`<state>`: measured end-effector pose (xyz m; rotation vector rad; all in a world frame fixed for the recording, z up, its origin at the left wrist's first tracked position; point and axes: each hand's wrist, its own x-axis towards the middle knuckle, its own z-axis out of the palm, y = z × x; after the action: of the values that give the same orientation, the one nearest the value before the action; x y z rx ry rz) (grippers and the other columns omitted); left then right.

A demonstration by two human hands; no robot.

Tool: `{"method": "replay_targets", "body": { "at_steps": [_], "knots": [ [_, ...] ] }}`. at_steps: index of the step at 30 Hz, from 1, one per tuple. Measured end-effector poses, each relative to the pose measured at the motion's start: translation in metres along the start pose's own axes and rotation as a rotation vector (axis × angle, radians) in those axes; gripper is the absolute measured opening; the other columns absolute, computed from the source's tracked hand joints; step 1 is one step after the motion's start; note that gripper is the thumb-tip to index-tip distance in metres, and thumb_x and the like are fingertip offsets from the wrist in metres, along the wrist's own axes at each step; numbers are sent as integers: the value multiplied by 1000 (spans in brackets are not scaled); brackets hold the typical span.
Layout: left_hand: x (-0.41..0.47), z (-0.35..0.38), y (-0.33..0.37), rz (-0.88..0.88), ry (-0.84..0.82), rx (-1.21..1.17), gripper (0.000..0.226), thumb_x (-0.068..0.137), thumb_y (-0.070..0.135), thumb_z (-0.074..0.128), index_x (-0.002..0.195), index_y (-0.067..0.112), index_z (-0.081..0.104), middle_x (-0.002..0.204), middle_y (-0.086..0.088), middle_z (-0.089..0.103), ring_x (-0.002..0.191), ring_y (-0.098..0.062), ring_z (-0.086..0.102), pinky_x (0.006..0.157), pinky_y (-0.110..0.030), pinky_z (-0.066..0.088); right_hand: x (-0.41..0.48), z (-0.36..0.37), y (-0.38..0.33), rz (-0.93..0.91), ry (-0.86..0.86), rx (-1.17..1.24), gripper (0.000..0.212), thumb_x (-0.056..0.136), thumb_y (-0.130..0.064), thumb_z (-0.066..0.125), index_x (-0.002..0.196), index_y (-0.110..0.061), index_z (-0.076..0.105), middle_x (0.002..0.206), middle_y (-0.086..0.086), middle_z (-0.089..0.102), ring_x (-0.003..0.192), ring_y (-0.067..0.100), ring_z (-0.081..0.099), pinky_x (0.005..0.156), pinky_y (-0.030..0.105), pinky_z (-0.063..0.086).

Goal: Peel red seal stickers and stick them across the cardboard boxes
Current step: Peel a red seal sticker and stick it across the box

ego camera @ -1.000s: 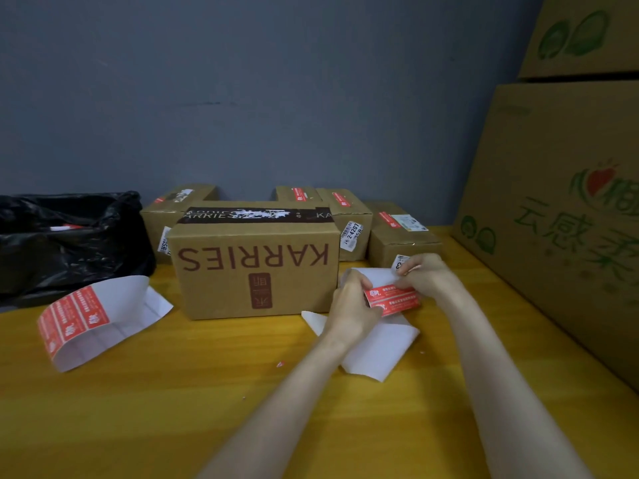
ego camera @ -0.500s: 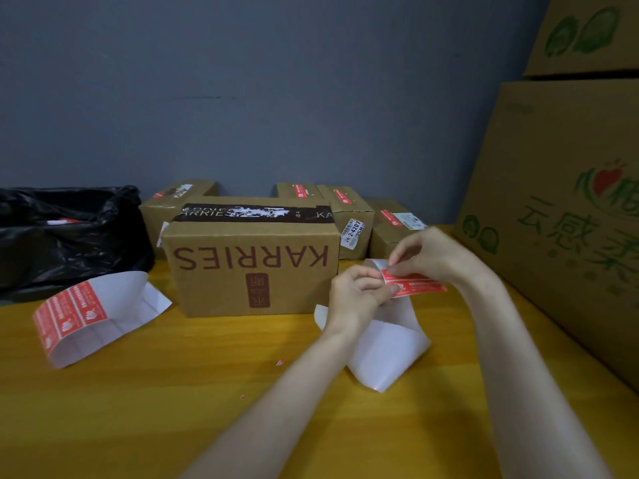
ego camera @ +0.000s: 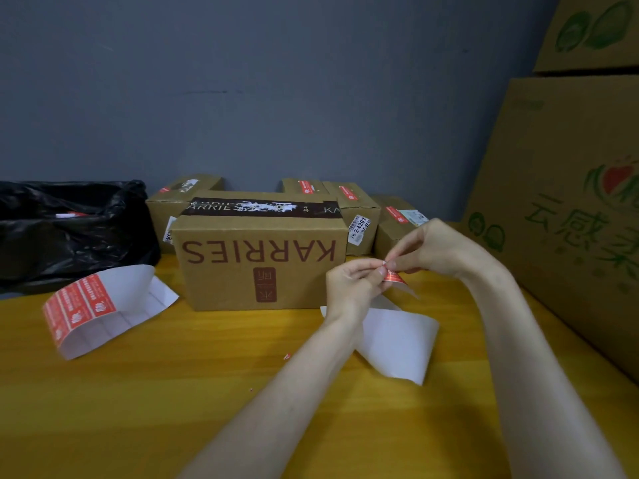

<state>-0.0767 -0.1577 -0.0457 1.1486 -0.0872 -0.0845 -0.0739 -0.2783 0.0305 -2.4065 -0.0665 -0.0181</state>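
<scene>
Toward the right side of the table (ego camera: 173, 409), the left hand (ego camera: 349, 288) and right hand (ego camera: 439, 250) pinch a red sticker (ego camera: 394, 279) between their fingertips, above its white backing (ego camera: 397, 344), which trails onto the tabletop. Just left stands a box (ego camera: 259, 264) printed KARRIES upside down; small boxes (ego camera: 352, 209) behind it, along the back edge, bear red seals, and one has a label reading 2-4207. A sheet (ego camera: 86, 305) of red stickers curls near the left edge beside a black bag (ego camera: 69, 229), and a carton (ego camera: 570, 219) with green Chinese print lines the right edge.
</scene>
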Motion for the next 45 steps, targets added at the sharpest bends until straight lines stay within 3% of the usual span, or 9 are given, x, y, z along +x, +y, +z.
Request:
{"method": "replay_targets", "body": {
  "at_steps": [7, 11, 15, 19, 24, 28, 34, 39, 45],
  "knots": [
    [1, 1, 0, -40, -8, 26, 14, 87, -5, 58, 82, 5, 66, 87, -13, 65, 88, -23, 64, 72, -19, 56, 3, 4, 3, -14, 32, 16, 6, 79, -9, 72, 75, -12, 74, 72, 9, 69, 64, 11, 60, 61, 17, 51],
    [1, 2, 0, -48, -6, 92, 15, 88, -4, 57, 82, 9, 58, 83, -10, 64, 75, -18, 64, 68, -20, 56, 5, 4, 6, 17, 35, 42, 12, 81, -4, 68, 71, -9, 70, 66, 7, 66, 56, 6, 60, 54, 13, 51],
    [0, -2, -5, 156, -3, 408, 30, 86, -7, 53, 80, 22, 50, 66, -9, 62, 64, -19, 67, 71, -36, 58, 7, 5, 10, 70, 73, 61, 14, 83, 0, 64, 71, -6, 66, 68, 10, 65, 58, 9, 60, 50, 12, 51],
    [-3, -1, -2, 284, -13, 637, 28, 83, -8, 45, 87, 17, 57, 67, -10, 62, 65, -21, 66, 71, -44, 56, 9, 4, 12, 120, 148, 85, 14, 85, -3, 63, 72, -7, 66, 69, 10, 66, 63, 14, 63, 57, 19, 54],
    [-2, -4, -3, 265, -56, 802, 25, 86, -4, 48, 97, 14, 60, 73, -4, 54, 82, -26, 62, 74, -37, 53, 10, 2, 14, 167, 245, 36, 12, 87, -10, 61, 81, -5, 71, 75, 7, 66, 72, 16, 63, 63, 25, 52],
    [-1, -6, -4, 222, -41, 942, 25, 89, 1, 48, 108, 11, 61, 102, -14, 63, 100, -25, 58, 62, -18, 38, 12, -2, 17, 205, 312, 64, 16, 88, -12, 60, 74, -9, 68, 82, 10, 67, 76, 19, 63, 78, 38, 54],
    [0, -9, -7, 215, -59, 1097, 28, 91, 5, 46, 115, 7, 60, 122, -11, 57, 117, -23, 50, 94, -32, 44, 9, -5, 15, 219, 433, 92, 23, 89, -16, 59, 66, -16, 60, 101, 14, 68, 82, 18, 64, 68, 31, 53],
    [-1, -10, -8, 249, -83, 1266, 29, 92, 7, 46, 118, 6, 58, 124, -14, 52, 113, -32, 52, 92, -38, 45, 6, -4, 12, 228, 464, 138, 24, 90, -16, 58, 67, -18, 56, 107, 15, 66, 95, 23, 64, 55, 22, 46],
    [-5, -9, -8, 302, -100, 1434, 23, 92, 6, 46, 110, 4, 59, 122, -14, 50, 104, -36, 55, 85, -42, 48, 5, -5, 10, 214, 499, 166, 24, 89, -15, 60, 66, -18, 57, 100, 14, 67, 101, 24, 62, 57, 23, 47]
  ]
}}
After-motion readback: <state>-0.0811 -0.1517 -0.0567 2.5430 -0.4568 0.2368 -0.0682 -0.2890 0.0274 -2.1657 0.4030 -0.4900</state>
